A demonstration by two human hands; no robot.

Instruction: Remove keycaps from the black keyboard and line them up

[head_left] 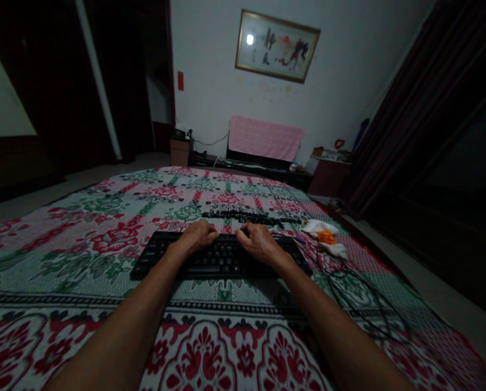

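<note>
A black keyboard (210, 267) lies flat on the patterned bedspread in front of me. My left hand (197, 235) rests over its upper left half with the fingers curled in and closed near the back row. Opposite it, my right hand (259, 242) is also closed over the upper right half, thumb and fingertips together. Whatever the fingertips may hold is hidden or too small to name. Just beyond the keyboard's back edge, several small loose black pieces that look like keycaps (263, 219) lie in a long scattered row.
A white and orange cloth or wrapper (326, 238) lies right of the keyboard, near a thin purple-tipped tool (298, 240). Dark cable (365, 312) loops over the bedspread (116, 239) on the right. A low cabinet with a pink towel (265, 138) stands by the far wall.
</note>
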